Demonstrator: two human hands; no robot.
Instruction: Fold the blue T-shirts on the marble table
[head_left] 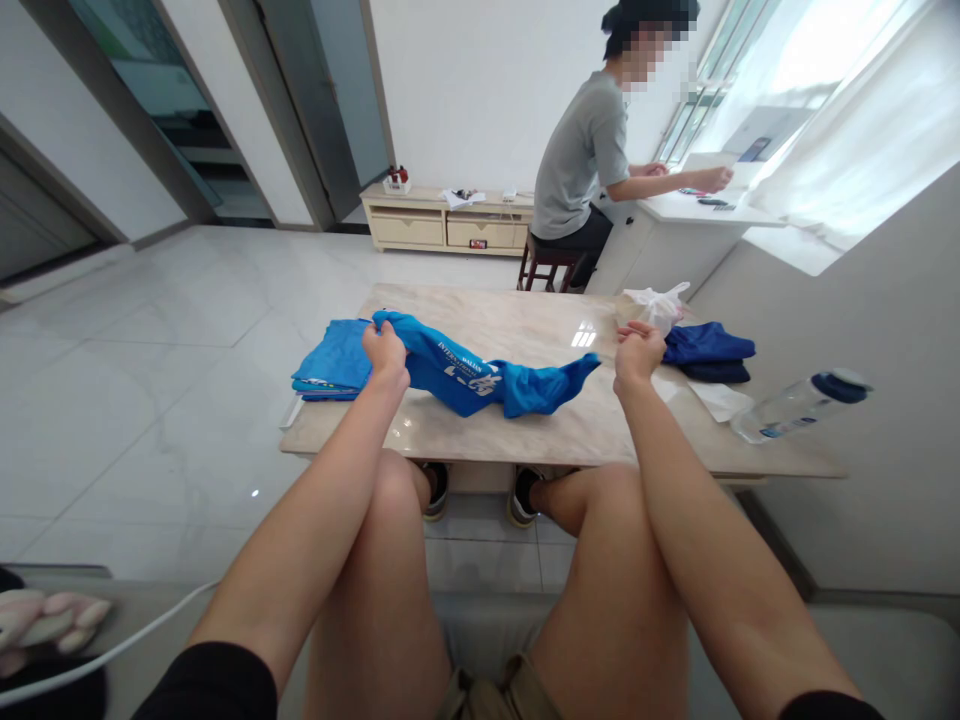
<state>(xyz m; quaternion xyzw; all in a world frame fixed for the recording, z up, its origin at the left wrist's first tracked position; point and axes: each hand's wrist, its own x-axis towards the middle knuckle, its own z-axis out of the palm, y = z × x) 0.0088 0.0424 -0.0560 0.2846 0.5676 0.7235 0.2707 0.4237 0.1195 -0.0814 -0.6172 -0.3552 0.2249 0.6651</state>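
A bright blue shirt (pixel 469 378) with white lettering is stretched in loose folds above the marble-topped table (pixel 480 440). My left hand (pixel 386 352) has its fingers closed around the upper left end of this cloth. The shirt's right end tapers to a free tip, a short gap away from my right hand (pixel 639 355). That hand's fingers are partly spread and hold nothing I can see. Beside my left hand lies a stack of folded blue clothes (pixel 330 362). Dark blue folded cloth (pixel 709 350) rests just right of my right hand.
A white plastic bag (pixel 656 303) sits behind my right hand. To the right stand a clear water bottle (pixel 799 405) and white paper (pixel 720 401). Beyond the table, a person in a grey shirt (pixel 581 150) sits on a stool (pixel 547 262) at a white desk (pixel 705 210), near a low cabinet (pixel 412 230).
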